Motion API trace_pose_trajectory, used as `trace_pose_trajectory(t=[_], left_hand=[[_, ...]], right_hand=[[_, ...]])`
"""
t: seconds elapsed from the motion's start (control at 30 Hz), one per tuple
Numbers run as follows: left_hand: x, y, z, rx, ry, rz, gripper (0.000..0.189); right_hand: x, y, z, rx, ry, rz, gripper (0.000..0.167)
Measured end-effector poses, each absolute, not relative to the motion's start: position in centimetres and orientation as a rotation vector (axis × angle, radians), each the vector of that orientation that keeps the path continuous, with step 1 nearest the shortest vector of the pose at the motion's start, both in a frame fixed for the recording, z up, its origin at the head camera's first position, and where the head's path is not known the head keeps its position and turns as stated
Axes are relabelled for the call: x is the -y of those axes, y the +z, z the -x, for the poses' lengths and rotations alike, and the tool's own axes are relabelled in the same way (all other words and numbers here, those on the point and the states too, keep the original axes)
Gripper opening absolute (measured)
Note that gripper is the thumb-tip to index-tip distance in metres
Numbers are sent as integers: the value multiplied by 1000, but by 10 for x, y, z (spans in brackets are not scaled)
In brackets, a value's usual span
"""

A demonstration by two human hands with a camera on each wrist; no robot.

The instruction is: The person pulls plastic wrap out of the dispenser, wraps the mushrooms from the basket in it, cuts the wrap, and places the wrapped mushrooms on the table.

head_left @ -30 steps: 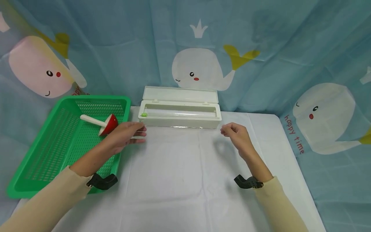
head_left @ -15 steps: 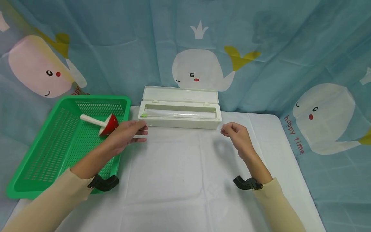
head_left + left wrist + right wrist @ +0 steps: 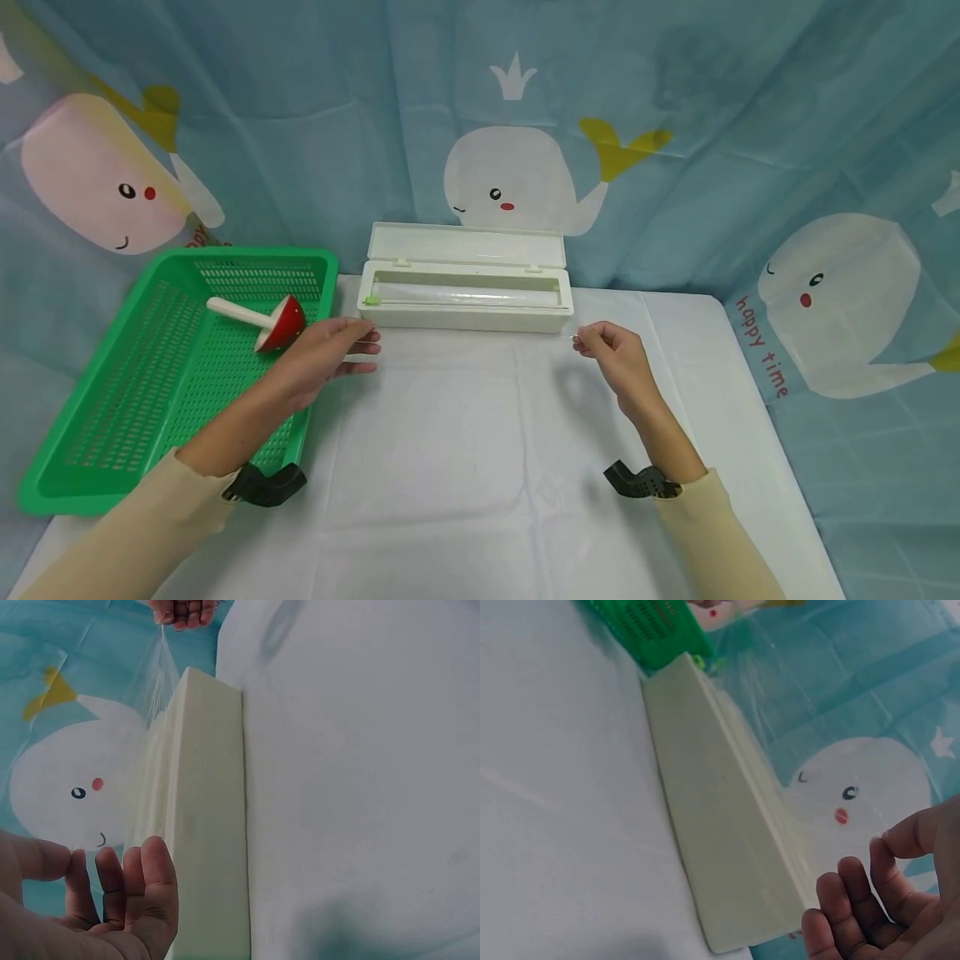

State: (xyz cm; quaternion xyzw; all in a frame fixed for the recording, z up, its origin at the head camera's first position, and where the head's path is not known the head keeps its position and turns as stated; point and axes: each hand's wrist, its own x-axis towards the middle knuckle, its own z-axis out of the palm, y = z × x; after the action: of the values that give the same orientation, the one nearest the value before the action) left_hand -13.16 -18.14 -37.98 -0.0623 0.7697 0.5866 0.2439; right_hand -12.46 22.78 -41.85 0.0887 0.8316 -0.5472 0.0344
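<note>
A white cling film dispenser (image 3: 465, 319) stands at the back of the table with its lid raised. Inside lies the film roll (image 3: 472, 295), and a green slide cutter (image 3: 371, 301) sits at the left end of its front rail. My left hand (image 3: 328, 357) pinches one corner of the film between thumb and index finger, just off the box's left front corner. Beyond the right front corner, my right hand (image 3: 617, 360) pinches the other corner. In the left wrist view, clear cling film (image 3: 159, 682) stretches in creases from the box up to the right fingertips.
At the left stands a green plastic basket (image 3: 82, 433). A tool with a red cup-shaped head and white handle (image 3: 283, 325) lies in it. A blue curtain (image 3: 712, 125) with whale prints hangs behind the white-covered table (image 3: 427, 467).
Both hands keep their pinch and have shifted only slightly, the right one a little toward me. The left hand moved slightly right, then back. The dispenser has not moved.
</note>
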Motion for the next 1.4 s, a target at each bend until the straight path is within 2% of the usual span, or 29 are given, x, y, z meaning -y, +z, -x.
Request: trace_pose_trajectory(t=[1.4], left_hand=[[183,-372,119,-2115,1633,130,51]], right_hand=[[-228,-413,116,-2552,-1763,-230,38]])
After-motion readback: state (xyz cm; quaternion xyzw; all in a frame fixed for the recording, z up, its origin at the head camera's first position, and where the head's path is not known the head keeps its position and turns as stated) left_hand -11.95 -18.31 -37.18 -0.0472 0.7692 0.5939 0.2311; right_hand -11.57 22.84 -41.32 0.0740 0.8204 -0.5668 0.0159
